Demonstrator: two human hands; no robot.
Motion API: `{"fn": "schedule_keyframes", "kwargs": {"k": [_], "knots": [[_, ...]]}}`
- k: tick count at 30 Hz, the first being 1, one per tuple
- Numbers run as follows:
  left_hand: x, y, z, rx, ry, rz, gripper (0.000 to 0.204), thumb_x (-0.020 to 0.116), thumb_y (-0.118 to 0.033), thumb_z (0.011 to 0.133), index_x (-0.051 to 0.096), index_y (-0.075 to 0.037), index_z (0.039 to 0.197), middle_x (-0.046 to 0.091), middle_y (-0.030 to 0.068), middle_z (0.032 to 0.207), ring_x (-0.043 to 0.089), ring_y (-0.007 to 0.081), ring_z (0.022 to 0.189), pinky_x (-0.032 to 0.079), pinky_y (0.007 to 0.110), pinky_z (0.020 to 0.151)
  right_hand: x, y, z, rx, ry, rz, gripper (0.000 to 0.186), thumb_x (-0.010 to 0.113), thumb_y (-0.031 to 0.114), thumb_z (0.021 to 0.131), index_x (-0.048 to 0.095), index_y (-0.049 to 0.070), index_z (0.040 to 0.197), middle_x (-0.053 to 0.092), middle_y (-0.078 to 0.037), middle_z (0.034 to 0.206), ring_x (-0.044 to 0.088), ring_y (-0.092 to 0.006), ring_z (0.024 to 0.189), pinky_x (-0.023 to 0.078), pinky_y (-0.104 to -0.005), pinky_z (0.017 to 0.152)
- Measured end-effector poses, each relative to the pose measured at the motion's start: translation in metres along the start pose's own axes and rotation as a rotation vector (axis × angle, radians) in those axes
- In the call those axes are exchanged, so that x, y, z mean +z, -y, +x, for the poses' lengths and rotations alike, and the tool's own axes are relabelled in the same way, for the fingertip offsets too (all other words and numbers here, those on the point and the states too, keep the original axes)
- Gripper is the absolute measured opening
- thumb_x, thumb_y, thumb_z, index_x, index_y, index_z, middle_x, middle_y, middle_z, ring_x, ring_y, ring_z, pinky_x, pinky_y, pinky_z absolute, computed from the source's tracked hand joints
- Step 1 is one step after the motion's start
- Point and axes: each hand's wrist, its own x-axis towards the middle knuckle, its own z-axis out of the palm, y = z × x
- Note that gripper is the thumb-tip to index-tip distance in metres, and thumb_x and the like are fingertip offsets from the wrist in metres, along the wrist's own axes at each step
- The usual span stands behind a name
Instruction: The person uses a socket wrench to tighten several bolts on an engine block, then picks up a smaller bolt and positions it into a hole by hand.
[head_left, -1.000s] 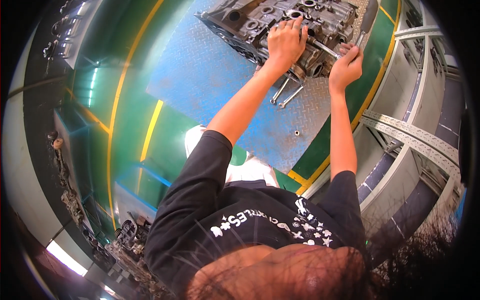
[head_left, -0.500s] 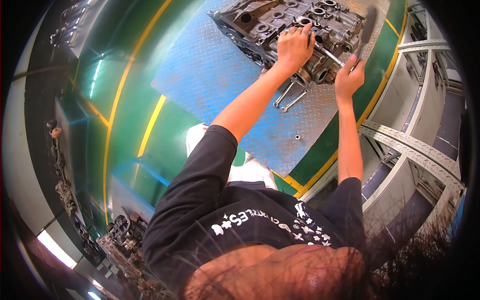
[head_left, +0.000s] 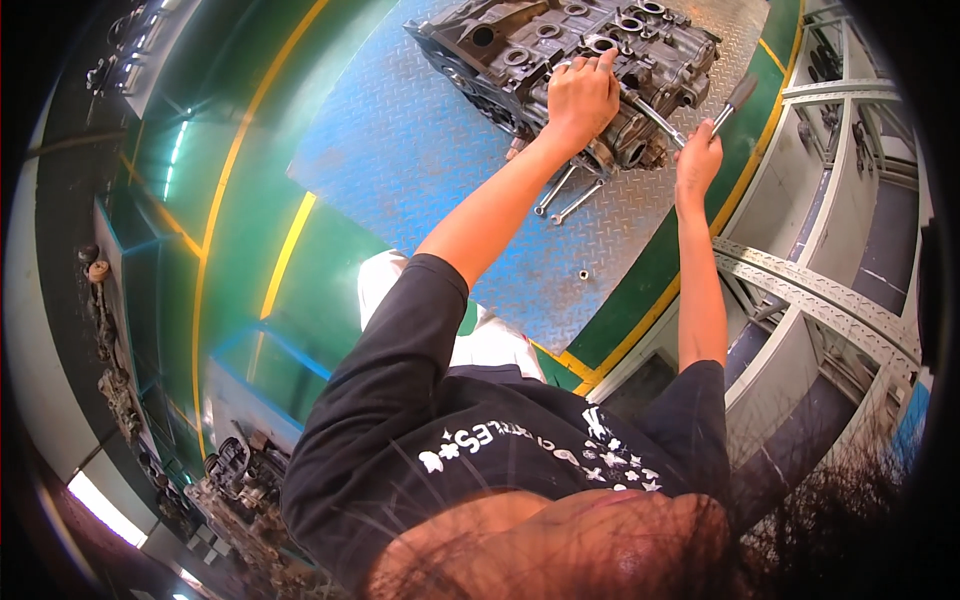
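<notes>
A grey metal engine block with several round openings lies on the metal plate in front of me. My left hand is closed, its fingers curled at the block around the far end of a shiny extension bar; the tip is hidden. The bar slants out to the right from under that hand. At its near end, my right hand grips a dark-handled ratchet wrench, whose handle sticks out up and to the right. Two combination wrenches lie beside the block's near side, partly under it.
A small nut sits on the blue, worn tread plate. Light metal racks stand close on my right. More engine parts are at the lower left. Yellow lines cross the green floor.
The ratchet's handle has swung outward to the right and down, with my right hand turning along. My left hand stays at the same spot on the block. The whole view has shifted slightly.
</notes>
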Motion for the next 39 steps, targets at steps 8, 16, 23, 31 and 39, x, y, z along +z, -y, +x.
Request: {"fn": "schedule_keyframes", "kwargs": {"k": [8, 16, 23, 31, 39], "knots": [[-0.003, -0.004, -0.001, 0.008, 0.069, 0.013, 0.036, 0.064, -0.019, 0.093, 0.069, -0.016, 0.128, 0.076, 0.0044, 0.093, 0.071, 0.0233, 0.091, 0.055, 0.041, 0.082, -0.020, -0.035, 0.025, -1.470, 0.038, -0.209, 0.022, 0.071, 0.005, 0.087, 0.060, 0.012, 0.104, 0.066, -0.010, 0.095, 0.065, -0.0332, 0.068, 0.050, -0.0386, 0.059], [-0.005, -0.004, 0.001, -0.023, 0.044, 0.007, 0.036, 0.065, -0.018, 0.091, 0.070, -0.014, 0.126, 0.076, 0.0044, 0.093, 0.072, 0.0227, 0.091, 0.055, 0.041, 0.082, 0.011, 0.006, -0.010, -0.342, -0.229, -0.086, 0.049, 0.050, 0.044, 0.110, 0.063, -0.001, 0.094, 0.066, -0.018, 0.078, 0.064, -0.0436, 0.075, 0.047, -0.0522, 0.070], [-0.003, -0.007, 0.000, -0.012, 0.067, 0.023, 0.035, 0.064, -0.018, 0.092, 0.069, -0.016, 0.126, 0.076, 0.0037, 0.092, 0.072, 0.0225, 0.089, 0.055, 0.041, 0.082, -0.006, -0.031, 0.006, -1.250, -0.096, -0.155, 0.030, 0.062, 0.032, 0.107, 0.058, 0.005, 0.095, 0.061, -0.016, 0.075, 0.061, -0.0386, 0.068, 0.048, -0.0452, 0.062], [-0.005, -0.004, -0.001, -0.036, 0.060, 0.015, 0.035, 0.065, -0.018, 0.090, 0.069, -0.017, 0.125, 0.076, 0.0042, 0.092, 0.071, 0.0228, 0.088, 0.055, 0.041, 0.081, 0.013, -0.007, -0.007, -0.507, -0.243, -0.165, 0.026, 0.059, 0.028, 0.106, 0.063, 0.005, 0.094, 0.061, -0.014, 0.071, 0.062, -0.0375, 0.065, 0.049, -0.0448, 0.064], [-0.002, -0.008, -0.001, 0.002, 0.059, -0.015, 0.034, 0.065, -0.018, 0.090, 0.070, -0.016, 0.124, 0.076, 0.0038, 0.092, 0.071, 0.0227, 0.090, 0.055, 0.042, 0.080, -0.013, -0.035, 0.017, -1.273, -0.035, -0.125, 0.016, 0.064, 0.022, 0.105, 0.061, 0.007, 0.099, 0.059, -0.011, 0.072, 0.061, -0.0299, 0.066, 0.049, -0.0374, 0.062]]}}
